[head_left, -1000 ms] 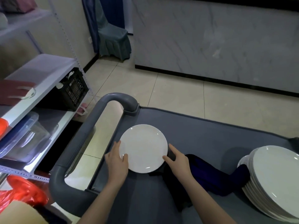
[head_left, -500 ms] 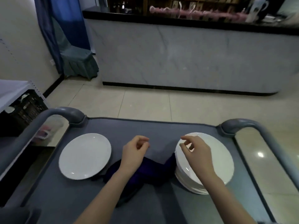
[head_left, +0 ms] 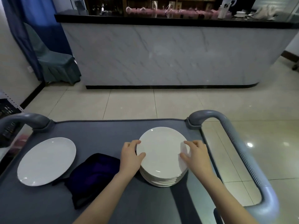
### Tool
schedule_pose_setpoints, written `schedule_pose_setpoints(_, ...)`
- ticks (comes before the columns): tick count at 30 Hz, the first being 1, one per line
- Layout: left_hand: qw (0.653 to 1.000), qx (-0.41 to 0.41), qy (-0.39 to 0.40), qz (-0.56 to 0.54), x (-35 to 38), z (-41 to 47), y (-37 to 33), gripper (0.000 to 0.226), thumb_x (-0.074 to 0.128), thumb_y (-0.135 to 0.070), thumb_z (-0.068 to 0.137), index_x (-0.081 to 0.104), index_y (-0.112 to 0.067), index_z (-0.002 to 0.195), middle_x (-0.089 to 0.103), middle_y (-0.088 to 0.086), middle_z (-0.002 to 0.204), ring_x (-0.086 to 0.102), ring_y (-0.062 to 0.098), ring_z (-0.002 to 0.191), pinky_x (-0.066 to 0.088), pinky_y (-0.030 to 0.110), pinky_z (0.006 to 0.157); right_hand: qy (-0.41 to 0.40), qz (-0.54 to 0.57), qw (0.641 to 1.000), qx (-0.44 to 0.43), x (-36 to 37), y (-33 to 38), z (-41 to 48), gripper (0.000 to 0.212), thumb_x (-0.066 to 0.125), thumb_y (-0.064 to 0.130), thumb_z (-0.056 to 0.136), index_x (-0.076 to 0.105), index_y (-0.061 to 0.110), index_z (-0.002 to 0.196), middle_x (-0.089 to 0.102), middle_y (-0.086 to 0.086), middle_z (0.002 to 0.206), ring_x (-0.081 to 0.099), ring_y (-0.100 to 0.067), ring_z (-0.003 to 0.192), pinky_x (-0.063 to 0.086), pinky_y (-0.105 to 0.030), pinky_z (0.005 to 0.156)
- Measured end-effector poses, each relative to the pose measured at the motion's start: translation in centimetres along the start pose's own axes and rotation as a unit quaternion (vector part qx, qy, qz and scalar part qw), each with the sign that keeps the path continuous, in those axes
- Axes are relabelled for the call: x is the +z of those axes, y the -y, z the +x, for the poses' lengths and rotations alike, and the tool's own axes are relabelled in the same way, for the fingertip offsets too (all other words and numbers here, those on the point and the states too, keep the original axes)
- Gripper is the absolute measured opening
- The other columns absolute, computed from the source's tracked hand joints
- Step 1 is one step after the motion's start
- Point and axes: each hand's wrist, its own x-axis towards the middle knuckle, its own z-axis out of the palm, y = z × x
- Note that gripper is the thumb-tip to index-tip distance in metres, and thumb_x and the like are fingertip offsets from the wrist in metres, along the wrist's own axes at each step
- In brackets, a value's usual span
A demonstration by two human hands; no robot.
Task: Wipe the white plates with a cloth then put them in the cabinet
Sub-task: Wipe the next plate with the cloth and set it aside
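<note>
The forearms run off the bottom edge, and the right hand (head_left: 197, 157) is smeared by motion, so I cannot tell whether it grips or only rests. Its thumb and forefinger lie on the top plate (head_left: 161, 152), and its other fingers lie at the right rim. The lower plates of the stack (head_left: 163, 181) show only as rim edges below the hands, too tightly packed to count. The cloth (head_left: 93, 173) runs at its left end under the rim of the lone plate (head_left: 47, 161). The stack sits between the hands, close to the right edge of the cart (head_left: 100, 133), with the looped handle (head_left: 239, 151) just beyond the right hand. Bare grey top lies ahead of both hands as far as the far edge. The left hand (head_left: 130, 159) grips the top plate's left rim, thumb on its face and fingers curled round the edge. The cloth lies crumpled just left of that hand. The lone plate lies flat farther left, well apart from it.
</note>
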Motion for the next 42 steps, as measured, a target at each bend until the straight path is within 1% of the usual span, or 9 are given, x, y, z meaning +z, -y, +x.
schedule_pose_setpoints(6, 0.999, -0.009, -0.05, -0.02, 0.6, -0.6, -0.4, 0.042, 0.071, -0.007, 0.082, 0.062, -0.022, 0.12, 0.054, -0.003, 0.107, 0.061, 0.012, 0.092, 0.047, 0.024, 0.083, 0.016, 0.096, 0.995, 0.032, 0.0, -0.4, 0.4, 0.053, 0.079, 0.015, 0.081, 0.061, 0.017, 0.131, 0.043, 0.002, 0.115, 0.047, -0.013, 0.104, 0.041, -0.022, 0.093)
schedule_pose_setpoints(11, 0.996, -0.018, -0.085, -0.028, 0.9, -1.0, -0.5, 0.041, 0.074, -0.007, 0.079, 0.064, -0.024, 0.115, 0.062, -0.007, 0.103, 0.063, 0.008, 0.089, 0.051, 0.026, 0.081, 0.005, 0.141, 0.989, 0.046, 0.1, -0.2, 0.6, 0.051, 0.081, 0.009, 0.075, 0.068, 0.025, 0.121, 0.054, -0.006, 0.121, 0.055, -0.019, 0.103, 0.049, -0.035, 0.095)
schedule_pose_setpoints(15, 0.994, -0.027, -0.102, -0.026, 0.7, -0.9, -0.6, 0.041, 0.075, -0.011, 0.078, 0.066, -0.027, 0.114, 0.06, -0.01, 0.102, 0.063, 0.011, 0.085, 0.05, 0.027, 0.076, -0.023, 0.234, 0.969, 0.074, 0.1, 0.2, 0.4, 0.048, 0.076, 0.001, 0.076, 0.07, 0.028, 0.116, 0.064, -0.003, 0.115, 0.062, -0.02, 0.088, 0.055, -0.041, 0.085)
schedule_pose_setpoints(22, 0.987, -0.05, -0.109, -0.102, -2.8, -0.2, -0.4, 0.045, 0.076, -0.008, 0.075, 0.068, -0.026, 0.115, 0.065, -0.011, 0.109, 0.067, 0.009, 0.083, 0.054, 0.031, 0.084, -0.005, 0.493, 0.862, 0.122, 0.4, 2.1, 0.6, 0.055, 0.07, -0.009, 0.081, 0.063, 0.027, 0.122, 0.069, 0.009, 0.108, 0.065, -0.006, 0.095, 0.05, -0.02, 0.078)
schedule_pose_setpoints(26, 0.976, -0.083, -0.109, -0.169, -5.0, -0.1, 0.4, 0.044, 0.076, -0.003, 0.075, 0.069, -0.026, 0.112, 0.068, -0.008, 0.112, 0.068, 0.015, 0.093, 0.056, 0.043, 0.089, 0.079, 0.578, 0.804, 0.113, 1.6, 3.8, 0.6, 0.048, 0.062, -0.013, 0.083, 0.073, 0.023, 0.113, 0.075, -0.002, 0.109, 0.071, -0.019, 0.096, 0.055, -0.031, 0.081)
schedule_pose_setpoints(29, 0.966, -0.092, -0.105, -0.216, -6.2, -0.3, 0.9, 0.046, 0.076, -0.001, 0.074, 0.07, -0.023, 0.114, 0.069, -0.009, 0.111, 0.068, 0.017, 0.097, 0.058, 0.045, 0.088, 0.102, 0.628, 0.759, 0.138, 3.1, 5.9, 0.3, 0.056, 0.061, -0.008, 0.087, 0.062, 0.029, 0.129, 0.071, -0.005, 0.118, 0.07, -0.025, 0.101, 0.057, -0.036, 0.078)
schedule_pose_setpoints(36, 0.958, -0.056, -0.055, -0.275, -10.0, 0.2, 2.8, 0.042, 0.076, -0.005, 0.078, 0.069, -0.028, 0.113, 0.071, -0.014, 0.107, 0.07, 0.006, 0.089, 0.06, 0.029, 0.068, 0.073, 0.613, 0.77, 0.16, 4.2, 9.9, 0.3, 0.054, 0.053, 0.007, 0.099, 0.046, 0.04, 0.142, 0.058, 0.004, 0.134, 0.06, -0.028, 0.117, 0.055, -0.043, 0.086)
schedule_pose_setpoints(39, 0.964, -0.034, -0.016, -0.262, -11.4, 0.4, 4.9, 0.038, 0.073, -0.01, 0.086, 0.065, -0.025, 0.12, 0.074, -0.008, 0.103, 0.071, 0.009, 0.092, 0.06, 0.031, 0.077, 0.054, 0.599, 0.784, 0.154, 4.2, 10.4, 0.7, 0.047, 0.051, 0.006, 0.099, 0.052, 0.031, 0.14, 0.063, -0.001, 0.132, 0.062, -0.029, 0.115, 0.054, -0.043, 0.086)
schedule_pose_setpoints(42, 0.991, -0.01, 0.007, -0.132, -12.2, 0.4, 8.0, 0.027, 0.072, -0.018, 0.088, 0.068, -0.03, 0.112, 0.075, -0.012, 0.096, 0.068, 0.001, 0.093, 0.054, 0.022, 0.087, 0.046, 0.576, 0.799, 0.168, 4.2, 9.8, 0.7, 0.042, 0.053, 0.008, 0.099, 0.057, 0.028, 0.135, 0.065, -0.004, 0.129, 0.062, -0.031, 0.114, 0.053, -0.047, 0.093)
